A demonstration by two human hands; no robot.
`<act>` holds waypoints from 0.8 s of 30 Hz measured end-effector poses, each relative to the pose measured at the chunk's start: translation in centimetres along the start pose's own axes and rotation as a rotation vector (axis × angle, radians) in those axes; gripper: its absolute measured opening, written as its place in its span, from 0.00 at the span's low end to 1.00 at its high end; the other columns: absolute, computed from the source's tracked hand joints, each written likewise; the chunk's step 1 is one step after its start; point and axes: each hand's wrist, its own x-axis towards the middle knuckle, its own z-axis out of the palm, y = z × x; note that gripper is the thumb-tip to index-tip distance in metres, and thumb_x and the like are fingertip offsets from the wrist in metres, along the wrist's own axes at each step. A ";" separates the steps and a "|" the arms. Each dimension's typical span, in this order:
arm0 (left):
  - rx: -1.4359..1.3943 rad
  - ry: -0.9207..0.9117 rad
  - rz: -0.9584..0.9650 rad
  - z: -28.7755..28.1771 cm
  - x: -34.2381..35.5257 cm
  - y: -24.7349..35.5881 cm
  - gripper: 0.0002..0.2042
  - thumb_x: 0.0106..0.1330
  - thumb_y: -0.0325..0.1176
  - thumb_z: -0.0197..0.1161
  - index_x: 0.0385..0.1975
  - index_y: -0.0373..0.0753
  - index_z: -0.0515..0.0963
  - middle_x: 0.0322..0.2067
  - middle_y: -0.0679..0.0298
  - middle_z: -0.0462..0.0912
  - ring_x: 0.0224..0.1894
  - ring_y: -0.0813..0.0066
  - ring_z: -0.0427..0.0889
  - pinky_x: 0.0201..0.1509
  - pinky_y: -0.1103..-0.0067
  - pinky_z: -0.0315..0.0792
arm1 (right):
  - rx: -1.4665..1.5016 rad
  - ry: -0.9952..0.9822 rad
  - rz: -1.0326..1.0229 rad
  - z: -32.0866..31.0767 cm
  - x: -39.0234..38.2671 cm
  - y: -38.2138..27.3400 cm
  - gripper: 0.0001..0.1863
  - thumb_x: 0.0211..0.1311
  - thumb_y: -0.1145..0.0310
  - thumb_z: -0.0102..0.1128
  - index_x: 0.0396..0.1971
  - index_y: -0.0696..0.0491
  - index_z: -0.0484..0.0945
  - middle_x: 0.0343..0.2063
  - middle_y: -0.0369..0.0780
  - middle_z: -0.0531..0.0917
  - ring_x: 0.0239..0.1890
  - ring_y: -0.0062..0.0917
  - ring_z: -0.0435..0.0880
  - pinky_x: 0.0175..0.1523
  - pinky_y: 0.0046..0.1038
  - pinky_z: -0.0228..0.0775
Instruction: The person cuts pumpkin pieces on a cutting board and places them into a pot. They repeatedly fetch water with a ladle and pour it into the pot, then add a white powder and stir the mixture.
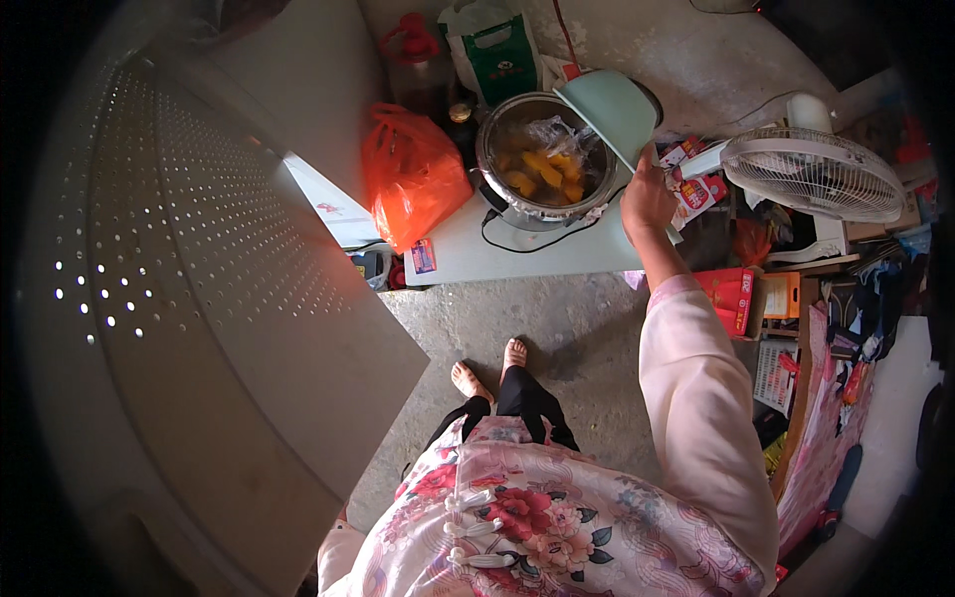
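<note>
My right hand (648, 199) is closed on the near edge of a pale green plastic basin (617, 111), tilted on its side with its rim facing left. The basin leans over the right side of a metal electric pot (532, 211) on the table. Orange-yellow chunks (542, 171) lie in the pot, and a clear, crinkled, shiny patch (557, 132) sits near its far side. What that patch is, I cannot tell. My left sleeve shows at the lower left, but the hand is hidden behind a perforated panel.
The perforated panel (288, 328) fills the left. An orange plastic bag (408, 184), a dark bottle (462, 129) and a red-lidded jar (411, 65) stand left of the pot. Right of it are a white fan (816, 169) and a red box (726, 298). A cord loops along the table (587, 257).
</note>
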 end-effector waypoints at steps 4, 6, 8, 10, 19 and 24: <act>0.017 0.062 0.085 -0.5 0.8 -2.4 0.18 0.54 0.30 0.55 0.45 0.30 0.67 0.35 0.53 0.78 0.36 0.70 0.77 0.41 0.79 0.70 | 0.151 -0.130 0.054 0.3 0.2 -0.2 0.34 0.48 0.72 0.50 0.57 0.54 0.48 0.38 0.49 0.72 0.36 0.39 0.77 0.34 0.37 0.71; 0.156 0.103 0.127 0.7 -0.4 -1.7 0.18 0.54 0.31 0.55 0.45 0.30 0.67 0.34 0.54 0.78 0.35 0.71 0.77 0.41 0.79 0.69 | 0.218 -0.270 -0.005 1.7 0.0 -0.2 0.34 0.48 0.74 0.49 0.57 0.55 0.46 0.41 0.50 0.70 0.38 0.43 0.75 0.36 0.39 0.70; 0.194 0.085 0.065 1.7 -2.9 0.1 0.18 0.54 0.31 0.55 0.45 0.30 0.68 0.34 0.55 0.78 0.35 0.72 0.77 0.40 0.80 0.69 | 0.160 -0.433 -0.081 4.9 0.3 -0.7 0.30 0.50 0.73 0.48 0.54 0.57 0.49 0.41 0.52 0.71 0.39 0.43 0.75 0.38 0.39 0.70; 0.127 -0.022 -0.086 2.9 -4.7 4.4 0.18 0.54 0.31 0.55 0.45 0.30 0.67 0.33 0.56 0.79 0.34 0.73 0.76 0.38 0.81 0.69 | 0.102 -0.476 -0.082 7.3 1.0 -0.9 0.27 0.51 0.73 0.47 0.52 0.57 0.51 0.40 0.52 0.72 0.39 0.43 0.76 0.38 0.38 0.70; 0.030 0.041 -0.127 9.2 -10.9 5.9 0.17 0.52 0.30 0.56 0.42 0.30 0.70 0.33 0.55 0.79 0.34 0.70 0.78 0.38 0.79 0.71 | 0.237 -0.484 -0.077 9.1 6.5 -3.2 0.19 0.54 0.71 0.43 0.47 0.56 0.56 0.36 0.52 0.75 0.38 0.42 0.77 0.40 0.39 0.70; -0.099 0.049 -0.127 10.6 -9.7 6.3 0.18 0.53 0.29 0.56 0.45 0.31 0.68 0.35 0.54 0.78 0.36 0.73 0.77 0.39 0.80 0.70 | 0.109 -0.465 -0.280 11.0 1.7 0.6 0.24 0.55 0.72 0.39 0.52 0.63 0.54 0.34 0.53 0.75 0.33 0.43 0.78 0.36 0.39 0.72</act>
